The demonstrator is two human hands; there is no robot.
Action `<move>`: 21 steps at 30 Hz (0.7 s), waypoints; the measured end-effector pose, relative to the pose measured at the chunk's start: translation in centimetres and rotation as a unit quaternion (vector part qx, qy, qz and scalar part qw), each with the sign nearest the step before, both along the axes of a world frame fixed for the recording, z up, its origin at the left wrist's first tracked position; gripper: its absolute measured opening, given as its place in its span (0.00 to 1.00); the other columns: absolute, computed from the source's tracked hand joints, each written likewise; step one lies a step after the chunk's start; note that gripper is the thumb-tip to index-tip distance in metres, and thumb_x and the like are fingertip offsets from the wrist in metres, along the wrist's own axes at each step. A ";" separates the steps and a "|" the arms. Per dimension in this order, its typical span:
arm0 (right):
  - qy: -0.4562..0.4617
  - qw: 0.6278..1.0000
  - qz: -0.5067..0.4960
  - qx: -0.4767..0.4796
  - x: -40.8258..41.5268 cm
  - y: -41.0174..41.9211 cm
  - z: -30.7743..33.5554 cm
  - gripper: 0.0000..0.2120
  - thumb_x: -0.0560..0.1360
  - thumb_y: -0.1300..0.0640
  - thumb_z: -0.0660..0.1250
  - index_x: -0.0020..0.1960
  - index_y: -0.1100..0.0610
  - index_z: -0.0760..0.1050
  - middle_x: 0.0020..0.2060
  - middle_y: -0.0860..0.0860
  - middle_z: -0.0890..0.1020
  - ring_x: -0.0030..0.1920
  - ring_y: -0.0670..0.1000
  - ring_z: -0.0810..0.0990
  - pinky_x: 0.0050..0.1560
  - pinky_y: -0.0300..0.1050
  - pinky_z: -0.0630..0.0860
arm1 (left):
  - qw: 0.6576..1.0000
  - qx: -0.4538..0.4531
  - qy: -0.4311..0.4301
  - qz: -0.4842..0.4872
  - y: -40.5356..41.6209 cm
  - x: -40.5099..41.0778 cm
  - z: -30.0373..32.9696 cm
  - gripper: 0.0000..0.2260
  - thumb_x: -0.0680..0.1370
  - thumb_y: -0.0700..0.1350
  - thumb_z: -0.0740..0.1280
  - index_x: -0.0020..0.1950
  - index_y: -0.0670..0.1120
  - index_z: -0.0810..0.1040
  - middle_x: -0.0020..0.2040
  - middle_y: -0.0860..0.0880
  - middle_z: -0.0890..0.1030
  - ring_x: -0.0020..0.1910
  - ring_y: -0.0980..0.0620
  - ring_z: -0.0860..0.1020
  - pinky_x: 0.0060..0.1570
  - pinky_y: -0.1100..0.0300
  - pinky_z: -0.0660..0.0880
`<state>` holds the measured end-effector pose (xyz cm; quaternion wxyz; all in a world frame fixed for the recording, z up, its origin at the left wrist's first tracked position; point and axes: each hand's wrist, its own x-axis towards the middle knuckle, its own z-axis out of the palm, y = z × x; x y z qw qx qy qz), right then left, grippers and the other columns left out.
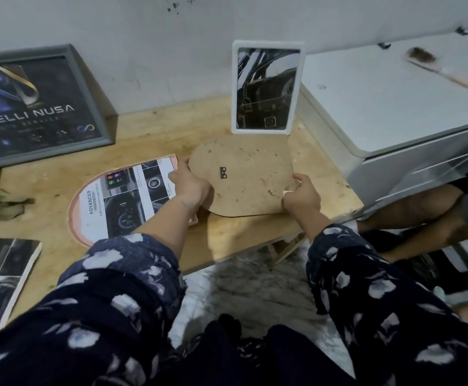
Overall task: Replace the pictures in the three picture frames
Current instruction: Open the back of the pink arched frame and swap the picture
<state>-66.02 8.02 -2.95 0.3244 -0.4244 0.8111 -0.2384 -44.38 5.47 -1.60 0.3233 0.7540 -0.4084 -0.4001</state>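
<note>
Altogether two hands point(191, 185) point(301, 195) grip one backing board point(244, 174).

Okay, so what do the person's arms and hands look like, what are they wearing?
Both arms wear long, loose dark navy sleeves printed with pale white-grey flower shapes, ending partway up the forearm. The left hand and right hand are bare: no gloves, and no rings or watch visible.
</note>
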 end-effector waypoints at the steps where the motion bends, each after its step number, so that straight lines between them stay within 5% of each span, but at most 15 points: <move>1: -0.017 1.000 0.017 -0.010 0.7 -0.2 0.2 0.25 0.72 0.59 0.64 0.68 0.49 0.66 0.61 0.53 0.77 0.62 0.59 0.73 0.62 0.56 0.73 | 1.000 -0.002 0.000 0.011 0.2 1.0 0.1 0.31 0.75 0.35 0.67 0.75 0.49 0.60 0.69 0.41 0.60 0.65 0.42 0.69 0.66 0.56 0.66; 8: -0.105 0.985 0.128 -0.043 8.4 -1.9 1.0 0.25 0.74 0.65 0.63 0.69 0.52 0.68 0.55 0.49 0.79 0.53 0.54 0.80 0.54 0.53 0.79 | 0.993 -0.003 -0.065 0.099 3.5 8.9 1.2 0.30 0.76 0.33 0.64 0.75 0.48 0.60 0.73 0.42 0.56 0.69 0.39 0.65 0.69 0.48 0.64; 14: -0.111 0.972 0.204 -0.040 13.8 -2.0 0.9 0.23 0.76 0.67 0.62 0.68 0.54 0.67 0.41 0.44 0.76 0.44 0.48 0.79 0.36 0.38 0.76 | 0.985 0.006 -0.122 0.125 6.5 14.7 1.1 0.28 0.75 0.39 0.67 0.73 0.43 0.60 0.71 0.42 0.58 0.65 0.39 0.69 0.64 0.52 0.67; 21: -0.093 0.959 0.268 -0.006 17.4 -1.3 -0.1 0.22 0.74 0.70 0.60 0.66 0.56 0.70 0.44 0.47 0.77 0.46 0.50 0.78 0.36 0.38 0.74 | 0.984 0.019 -0.123 0.124 9.3 18.9 -0.4 0.43 0.69 0.44 0.77 0.77 0.43 0.54 0.72 0.44 0.58 0.72 0.43 0.62 0.73 0.50 0.60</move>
